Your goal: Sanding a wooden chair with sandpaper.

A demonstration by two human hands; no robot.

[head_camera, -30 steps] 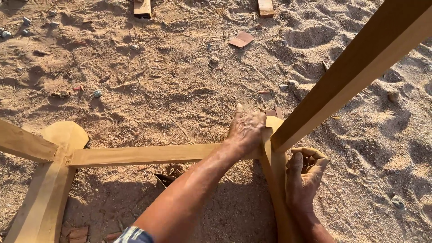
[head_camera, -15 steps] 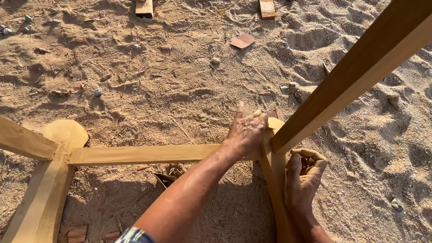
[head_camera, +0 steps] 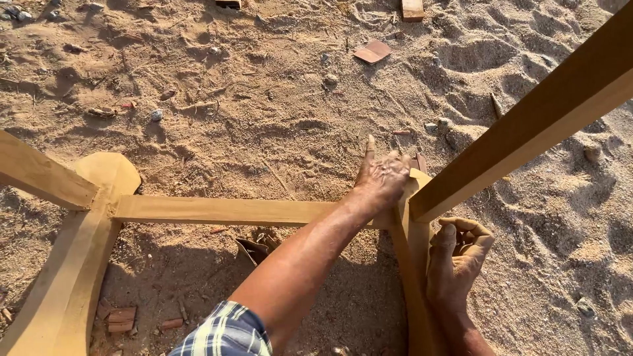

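wooden frame (head_camera: 224,211) lies on the sand (head_camera: 250,125), made of pale planed pieces; its horizontal rail runs from a rounded corner piece (head_camera: 109,175) at 9 o'clock across to a joint near the middle right of the view. from that joint a long sloping bar (head_camera: 541,112) rises toward 2 o'clock, and an upright post (head_camera: 415,283) runs down toward 6 o'clock. a second bar (head_camera: 39,175) leaves the rounded corner toward the left edge.

left hand (head_camera: 382,178) rests palm down on top of the joint, fingers mostly pressed together and flat on the wood, with one finger stretched out straight toward 12 o'clock. its forearm comes up from a plaid sleeve (head_camera: 227,329) at 6 o'clock.

right hand (head_camera: 458,257) sits just right of the post, below the sloping bar, fingers curled in a loose hook; i cannot tell whether they grip anything.

wood scraps (head_camera: 119,320) lie in the shadow at 7 o'clock, a flat reddish shard (head_camera: 372,51) at 12 o'clock, and a small block (head_camera: 412,9) at the top edge. pebbles and footprints mark the sand.
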